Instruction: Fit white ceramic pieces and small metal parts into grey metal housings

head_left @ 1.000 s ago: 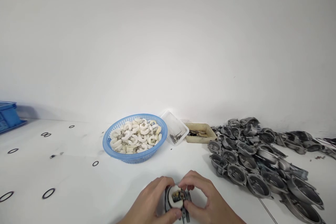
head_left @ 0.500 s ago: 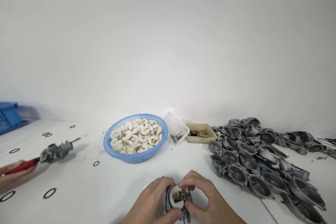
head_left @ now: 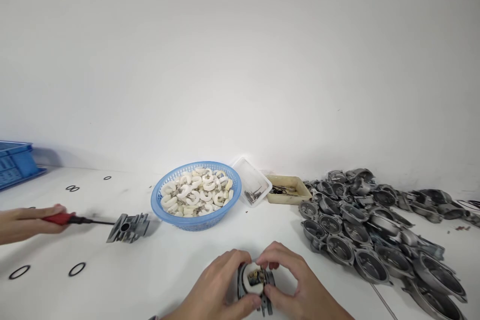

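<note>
Both of my hands close around a small metal carburetor body (head_left: 255,282) near the table's front edge. A white float and a brass part show on its top. My left hand (head_left: 215,285) grips its left side, thumb and fingers wrapped round it. My right hand (head_left: 292,282) holds the right side, its fingertips pinched on the top of the white float. The lower part of the body is hidden between my palms.
A blue basket (head_left: 195,220) of white floats stands behind my hands, with a clear tub (head_left: 250,185) and a beige tray (head_left: 288,192) beside it. Grey metal bowls (head_left: 367,240) are piled at the right. At the left, another person's hand (head_left: 26,222) pushes a metal part (head_left: 129,228) with a red-handled screwdriver. Black O-rings (head_left: 77,269) lie scattered.
Another person's hand with a red-handled screwdriver has come in from the left and pushed a metal part rightward toward the basket. My hands have stayed on the carburetor body.
</note>
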`<state>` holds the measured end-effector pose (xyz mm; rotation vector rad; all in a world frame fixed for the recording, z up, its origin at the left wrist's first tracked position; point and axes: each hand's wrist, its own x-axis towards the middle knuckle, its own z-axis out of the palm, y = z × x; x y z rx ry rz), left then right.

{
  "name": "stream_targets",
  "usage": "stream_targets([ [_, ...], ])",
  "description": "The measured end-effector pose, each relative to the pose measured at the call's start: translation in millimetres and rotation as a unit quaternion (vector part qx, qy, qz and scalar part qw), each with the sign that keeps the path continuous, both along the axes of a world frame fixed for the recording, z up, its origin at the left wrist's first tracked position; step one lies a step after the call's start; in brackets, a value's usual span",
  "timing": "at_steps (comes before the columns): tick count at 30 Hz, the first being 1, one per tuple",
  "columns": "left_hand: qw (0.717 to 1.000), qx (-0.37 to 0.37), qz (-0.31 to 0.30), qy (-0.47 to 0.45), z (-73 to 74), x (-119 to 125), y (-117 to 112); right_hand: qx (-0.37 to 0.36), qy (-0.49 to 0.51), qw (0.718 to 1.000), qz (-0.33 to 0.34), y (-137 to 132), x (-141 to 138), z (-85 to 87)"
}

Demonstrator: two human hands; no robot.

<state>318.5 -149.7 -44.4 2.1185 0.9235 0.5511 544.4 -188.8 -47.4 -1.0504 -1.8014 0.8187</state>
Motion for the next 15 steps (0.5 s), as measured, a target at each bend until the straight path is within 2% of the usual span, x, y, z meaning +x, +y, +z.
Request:
stream_targets([
  [5,0.998,0.065,0.0,-0.006,-0.9,-4.5,-3.8,-0.035,-0.007,0.999,0.031,-3.3,3.4,3.3],
  [8,0.983,0.183,0.005,-0.021,4.2,-7.6,-9.4,-0.081,-0.025,0.996,0.039,-9.0,2.5,5.1],
  [10,0.95,0.311,0.011,-0.034,13.7,-12.9,-9.3,-0.095,-0.037,0.994,0.026,-12.0,0.3,3.7],
  [12,0.895,0.44,0.042,-0.06,28.4,-27.1,-2.6,-0.077,-0.055,0.995,0.008,-11.6,-1.8,-2.3],
  [14,0.846,0.508,0.14,-0.083,45.8,-55.6,10.4,-0.045,-0.083,0.996,-0.002,-6.8,-3.0,-12.6],
  [15,0.831,0.503,0.221,-0.08,53.9,-75.5,18.1,-0.033,-0.099,0.995,0.0,-3.1,-3.2,-18.4],
])
